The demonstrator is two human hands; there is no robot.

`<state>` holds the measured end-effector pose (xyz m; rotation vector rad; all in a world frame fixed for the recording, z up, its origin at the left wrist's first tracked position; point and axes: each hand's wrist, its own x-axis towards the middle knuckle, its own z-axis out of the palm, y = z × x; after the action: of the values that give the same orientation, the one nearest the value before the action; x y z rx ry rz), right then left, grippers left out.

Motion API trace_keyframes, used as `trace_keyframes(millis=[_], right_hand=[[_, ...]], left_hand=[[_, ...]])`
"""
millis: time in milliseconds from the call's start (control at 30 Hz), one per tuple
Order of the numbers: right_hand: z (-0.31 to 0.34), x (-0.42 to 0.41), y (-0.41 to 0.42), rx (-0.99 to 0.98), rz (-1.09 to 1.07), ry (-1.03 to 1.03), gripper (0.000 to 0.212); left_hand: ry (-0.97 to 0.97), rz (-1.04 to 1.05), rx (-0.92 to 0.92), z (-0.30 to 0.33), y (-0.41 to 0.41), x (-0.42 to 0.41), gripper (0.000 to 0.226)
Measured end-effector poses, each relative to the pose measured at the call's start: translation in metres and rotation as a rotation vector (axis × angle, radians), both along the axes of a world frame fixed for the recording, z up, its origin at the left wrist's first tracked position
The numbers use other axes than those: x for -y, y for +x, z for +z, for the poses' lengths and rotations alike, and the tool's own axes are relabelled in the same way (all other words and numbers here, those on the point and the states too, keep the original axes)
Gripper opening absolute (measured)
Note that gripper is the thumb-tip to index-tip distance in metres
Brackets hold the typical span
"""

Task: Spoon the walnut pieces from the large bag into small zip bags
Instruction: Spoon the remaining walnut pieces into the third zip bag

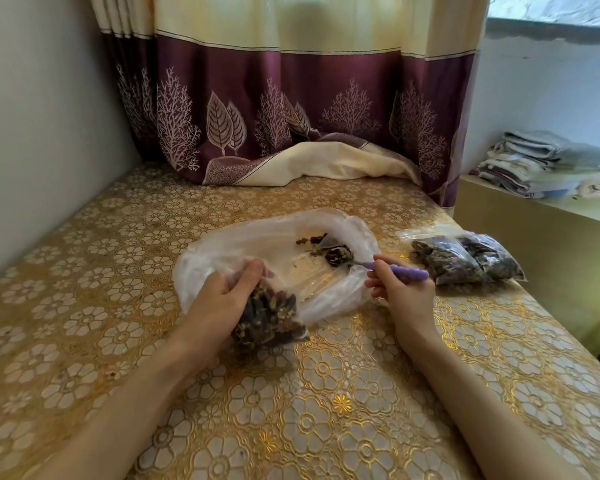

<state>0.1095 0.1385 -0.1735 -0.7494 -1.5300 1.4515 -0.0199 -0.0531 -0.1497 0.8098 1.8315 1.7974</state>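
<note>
Left hand [222,299]: fingers curled round a small zip bag [269,318], part-filled w/ walnut pieces, resting on the gold floral surface [326,393] at the near edge of the large bag [243,251]. Large bag lies flat, mouth open, few walnut pieces [317,240] left inside. Spoon [378,266], purple handle, bowl loaded, sits inside large bag. Right hand [400,294] pinches the spoon handle. Far right: two filled zip bags [465,259] on surface, apart from hands.

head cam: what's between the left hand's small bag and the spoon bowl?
In the head view, only the large bag's nearly empty floor lies between the small zip bag in the left hand and the spoon: clear plastic with pale crumbs.
</note>
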Motion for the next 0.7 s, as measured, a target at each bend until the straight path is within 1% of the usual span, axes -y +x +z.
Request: trace_keyframes(millis=[67,133,233,300,367,433,500,533,633,700], right_hand=[[0.002,0.001,0.001,-0.063,0.032,-0.063,0.011],[0.004,0.002,0.003,-0.112,0.057,-0.085,0.012],[0.008,0.003,0.004,-0.162,0.094,-0.090,0.014],[0.010,0.005,0.004,-0.181,0.117,-0.097,0.014],[0.013,0.008,0.004,-0.195,0.135,-0.110,0.015],[0.017,0.011,0.004,-0.209,0.144,-0.116,0.018],[0.022,0.013,0.006,-0.230,0.152,-0.112,0.015],[0.026,0.014,0.007,-0.244,0.157,-0.101,0.014],[0.040,0.016,0.011,-0.288,0.179,-0.029,0.015],[0.053,0.019,0.012,-0.303,0.203,0.037,0.016]], left_hand=[[0.081,0.071,0.059,0.006,-0.001,0.002,0.027],[0.130,0.172,-0.063,0.013,-0.001,0.005,0.029],[0.164,0.393,-0.231,0.019,-0.008,0.009,0.032],[0.154,0.529,-0.312,0.015,-0.016,0.008,0.033],[0.101,0.579,-0.357,0.009,-0.019,0.005,0.037],[-0.020,0.502,-0.442,0.001,-0.019,0.000,0.042],[-0.166,0.370,-0.535,-0.005,-0.021,-0.002,0.048],[-0.203,0.327,-0.552,-0.006,-0.023,-0.002,0.053],[-0.186,0.261,-0.518,-0.007,-0.029,0.002,0.065],[-0.174,0.247,-0.539,-0.010,-0.031,0.004,0.062]])
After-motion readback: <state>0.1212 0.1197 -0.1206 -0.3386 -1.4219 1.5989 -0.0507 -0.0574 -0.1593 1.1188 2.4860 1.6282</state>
